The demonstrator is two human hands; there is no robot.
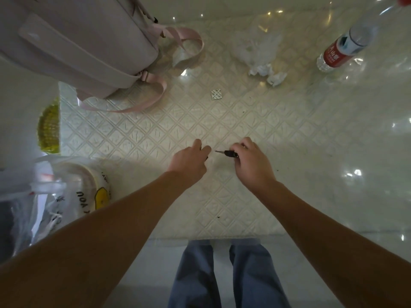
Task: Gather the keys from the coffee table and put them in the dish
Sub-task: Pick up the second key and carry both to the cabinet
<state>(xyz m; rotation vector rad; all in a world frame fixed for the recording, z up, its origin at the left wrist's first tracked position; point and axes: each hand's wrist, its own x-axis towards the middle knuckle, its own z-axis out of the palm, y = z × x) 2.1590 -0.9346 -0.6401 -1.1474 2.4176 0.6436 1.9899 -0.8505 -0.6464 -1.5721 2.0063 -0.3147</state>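
A key point(226, 153) with a black head and a short silver blade sticks out to the left from my right hand point(250, 162), which is closed around its head just above the patterned white coffee table point(222, 121). My left hand point(191, 160) is a little to the left of the blade, fingers curled in; something small and dark shows at its fingertips, too hidden to name. A yellow patterned dish point(49, 126) lies at the table's left edge, half covered by something white.
A pale pink backpack point(77, 45) with loose straps fills the far left. Crumpled tissues point(266, 73) and clear plastic lie at the back, with a water bottle point(342, 48) far right. A plastic bag with a bowl point(89, 187) sits near left. A small foil packet point(216, 94) lies mid-table.
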